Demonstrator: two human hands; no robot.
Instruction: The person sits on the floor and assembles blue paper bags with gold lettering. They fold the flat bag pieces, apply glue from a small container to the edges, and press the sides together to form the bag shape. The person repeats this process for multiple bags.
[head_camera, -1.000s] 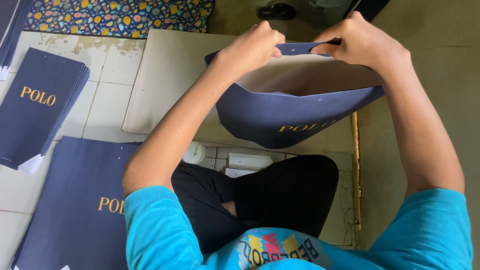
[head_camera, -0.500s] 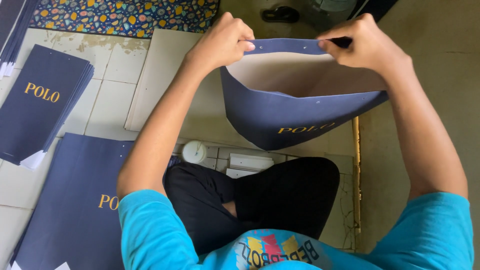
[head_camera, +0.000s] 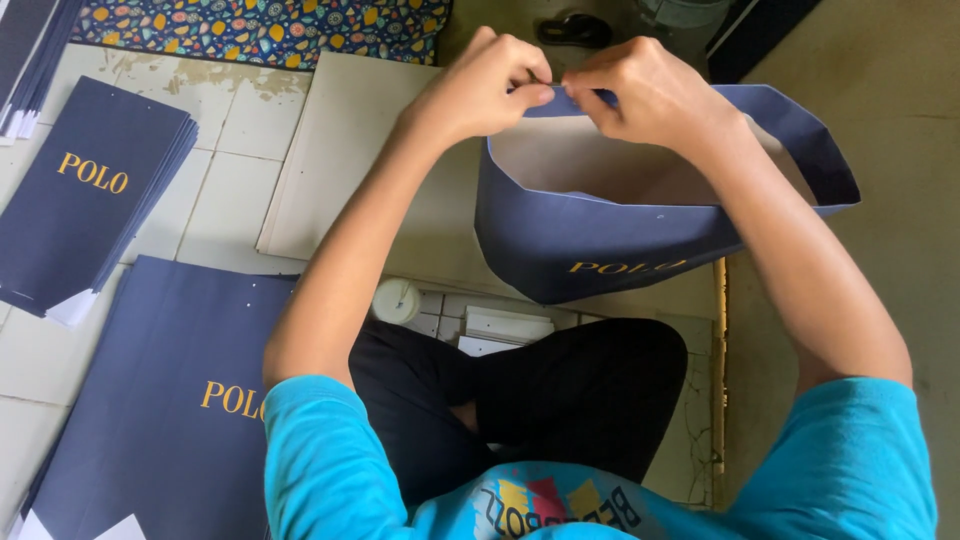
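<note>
I hold an open navy paper bag (head_camera: 590, 250) with gold lettering in front of me, its pale inside showing. My left hand (head_camera: 485, 85) and my right hand (head_camera: 650, 90) meet at the far rim of the bag, both pinching the same spot on its top edge. The bag's near wall faces me and its right corner juts out past my right forearm. Below it are my crossed legs in black trousers.
A stack of flat navy bags (head_camera: 85, 195) lies at the left, and a larger flat stack (head_camera: 170, 390) sits by my left knee. Beige cardboard sheets (head_camera: 350, 150) cover the tiled floor. A small white round container (head_camera: 397, 300) stands near my knee. A patterned cloth (head_camera: 260, 30) lies at the far edge.
My hands were apart on the bag's rim, holding it spread open. They have come together at the middle of the far edge, and the bag has shifted to the right.
</note>
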